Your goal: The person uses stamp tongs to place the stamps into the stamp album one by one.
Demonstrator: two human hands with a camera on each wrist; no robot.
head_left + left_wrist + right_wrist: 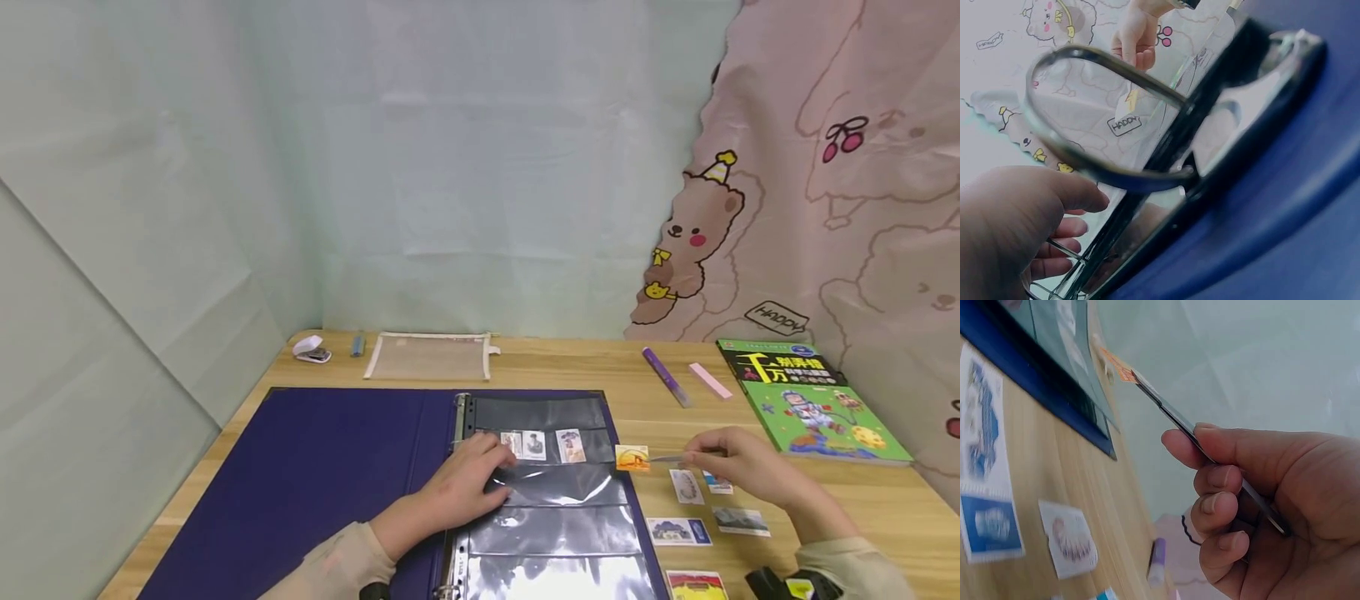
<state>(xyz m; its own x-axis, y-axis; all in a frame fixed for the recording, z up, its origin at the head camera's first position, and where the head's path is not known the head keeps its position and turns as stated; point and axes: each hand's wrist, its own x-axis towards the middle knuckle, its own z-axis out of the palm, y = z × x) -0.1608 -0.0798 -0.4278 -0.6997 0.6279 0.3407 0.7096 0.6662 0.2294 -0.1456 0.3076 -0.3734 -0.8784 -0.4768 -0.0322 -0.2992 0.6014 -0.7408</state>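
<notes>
Between finger and thumb my right hand (pixel 742 465) pinches metal tweezers (pixel 1175 419). At their tips is an orange and yellow postage stamp (pixel 632 457), held above the right edge of an open dark blue stamp album (pixel 337 454). My left hand (pixel 467 481) rests on the black pocket page (pixel 551 531) beside the ring binding, fingers relaxed. Next to its fingertips, several stamps sit in the second pocket row, among them a portrait stamp (pixel 534 445) and a separate stamp (pixel 571 447) farther right. The fingertips partly cover the row's left end.
Right of the album lie loose stamps, including a blue-edged one (pixel 678 532) and a red-yellow one (pixel 696 586). Farther back are a purple pen (pixel 664 376), a pink strip (pixel 710 381), a green book (pixel 825 417), a mesh pouch (pixel 430 357) and a white stapler (pixel 311 349).
</notes>
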